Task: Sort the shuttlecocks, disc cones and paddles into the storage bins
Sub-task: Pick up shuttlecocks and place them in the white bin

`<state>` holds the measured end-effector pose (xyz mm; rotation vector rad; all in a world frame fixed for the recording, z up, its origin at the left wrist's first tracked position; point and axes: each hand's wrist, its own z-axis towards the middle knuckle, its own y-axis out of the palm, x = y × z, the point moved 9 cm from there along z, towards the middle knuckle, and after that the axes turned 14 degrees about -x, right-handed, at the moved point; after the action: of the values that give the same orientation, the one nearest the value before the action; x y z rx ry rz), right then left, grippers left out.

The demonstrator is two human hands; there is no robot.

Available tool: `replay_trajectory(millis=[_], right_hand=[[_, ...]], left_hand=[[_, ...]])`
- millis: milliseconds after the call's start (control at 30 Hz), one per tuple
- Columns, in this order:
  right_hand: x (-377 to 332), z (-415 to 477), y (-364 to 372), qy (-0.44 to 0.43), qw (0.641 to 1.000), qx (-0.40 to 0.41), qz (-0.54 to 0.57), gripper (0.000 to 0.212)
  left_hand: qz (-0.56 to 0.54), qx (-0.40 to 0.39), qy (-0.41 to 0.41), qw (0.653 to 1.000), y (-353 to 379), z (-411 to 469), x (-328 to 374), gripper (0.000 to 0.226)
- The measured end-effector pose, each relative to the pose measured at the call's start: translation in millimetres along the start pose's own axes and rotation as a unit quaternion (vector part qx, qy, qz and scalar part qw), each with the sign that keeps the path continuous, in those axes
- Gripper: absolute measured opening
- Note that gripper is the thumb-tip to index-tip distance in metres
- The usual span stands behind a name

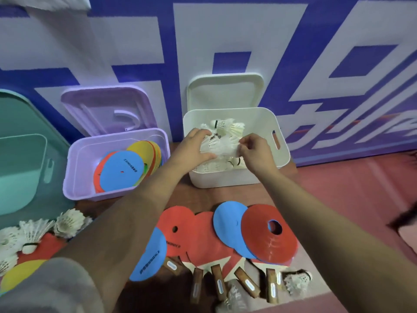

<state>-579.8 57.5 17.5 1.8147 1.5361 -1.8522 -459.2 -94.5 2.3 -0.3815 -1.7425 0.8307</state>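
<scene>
Dim, soft focus, warped edges

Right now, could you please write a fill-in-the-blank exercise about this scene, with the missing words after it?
The left hand and right hand grip a bunch of ____ over the white bin.
The purple bin holds disc cones; the front one is ____.
The paddles with wooden handles have ____ faces.
Missing words: shuttlecocks, blue, red.
</scene>
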Motion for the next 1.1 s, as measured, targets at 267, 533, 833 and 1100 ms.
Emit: replay_trajectory(millis=[267,533,833,1100], right_hand=[[31,2,10,0.055,0.980,-0.055,-0.185,0.040],[-61,-65,76,-0.178,0.970,-0.086,-0.139,0.038],[-108,-120,248,-0.214,0.931,-0.258,-0.144,0.033],[-144,-149,399,-0.174,0.916,-0.326,-0.157,0.055]], left_hand=[[0.048,-0.066,-0.043,0.996,28,7,-28,0.075],[-0.046,0.121,-0.097,0.987,-32,-138,-62,0.035],[-0.047,0.170,-0.287,0.942,-57,-358,-157,0.022],[-0.022,0.227,-0.389,0.893,-106,-480,-257,0.039]])
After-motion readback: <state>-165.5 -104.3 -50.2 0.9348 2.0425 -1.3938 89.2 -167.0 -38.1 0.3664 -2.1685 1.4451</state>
